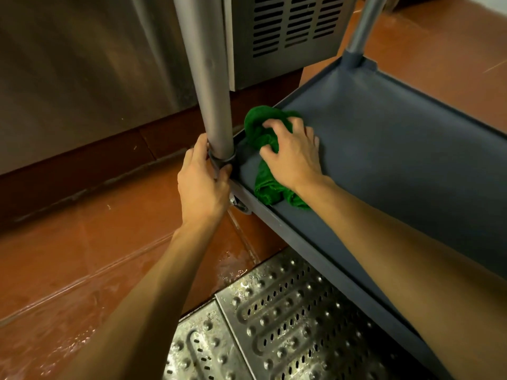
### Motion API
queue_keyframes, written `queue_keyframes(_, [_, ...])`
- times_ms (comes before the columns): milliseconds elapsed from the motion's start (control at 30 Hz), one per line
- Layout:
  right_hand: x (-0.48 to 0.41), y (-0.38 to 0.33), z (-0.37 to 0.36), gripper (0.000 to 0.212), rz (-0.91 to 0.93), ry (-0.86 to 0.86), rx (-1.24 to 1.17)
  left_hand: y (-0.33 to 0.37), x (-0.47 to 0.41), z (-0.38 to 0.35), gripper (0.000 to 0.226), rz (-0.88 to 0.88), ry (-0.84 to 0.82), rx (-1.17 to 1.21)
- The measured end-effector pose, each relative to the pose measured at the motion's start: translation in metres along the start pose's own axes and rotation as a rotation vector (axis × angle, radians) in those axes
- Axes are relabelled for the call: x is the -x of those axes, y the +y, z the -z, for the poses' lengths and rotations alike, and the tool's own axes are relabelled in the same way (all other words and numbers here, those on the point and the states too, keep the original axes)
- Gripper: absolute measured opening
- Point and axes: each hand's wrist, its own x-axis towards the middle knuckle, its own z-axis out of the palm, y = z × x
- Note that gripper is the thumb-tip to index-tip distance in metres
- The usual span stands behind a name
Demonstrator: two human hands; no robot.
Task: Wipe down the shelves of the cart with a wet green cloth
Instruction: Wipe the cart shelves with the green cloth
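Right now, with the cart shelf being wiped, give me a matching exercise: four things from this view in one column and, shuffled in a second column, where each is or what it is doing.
Things
1. green cloth
2. left hand
3. right hand
4. floor grate

Places or states
a. grips the base of the cart post
b. set in the wet floor beside the cart
c. bunched on the grey shelf near the post
d. holds the green cloth on the shelf

Pairs: 1-c; 2-a; 3-d; 4-b.
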Motion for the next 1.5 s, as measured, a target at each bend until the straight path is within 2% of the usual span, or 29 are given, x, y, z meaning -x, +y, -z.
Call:
queue_keyframes(167, [0.000,0.001,0.007,0.046,-0.022,-0.087,-0.147,-0.002,-0.001,-0.002,0.055,0.009,0.038,0.041])
queue_keyframes(333, [0.015,-0.004,0.009,0.043,0.113,-0.228,-0.223,-0.001,-0.002,-0.007,0.057,0.038,0.089,0.024])
queue_keyframes(567, [0.034,0.001,0.027,0.038,0.159,-0.351,-0.326,-0.001,0.000,-0.005,0.052,-0.011,0.095,-0.048])
queue_keyframes(900, [0.085,0.022,0.052,0.040,0.121,-0.379,-0.402,0.000,0.000,-0.003,0.054,0.012,0.047,-0.092])
queue_keyframes(1200, [0.133,0.068,0.077,0.049,0.105,-0.383,-0.437,0.002,0.000,-0.003,0.055,0.046,0.028,-0.093])
queue_keyframes(1367, [0.155,0.087,0.088,0.039,0.068,-0.416,-0.417,0.006,0.000,0.000,0.055,0.061,0.013,-0.093])
queue_keyframes(1500, [0.175,0.102,0.094,0.051,0.037,-0.399,-0.482,0.007,0.001,0.002,0.055,0.069,0.002,-0.086])
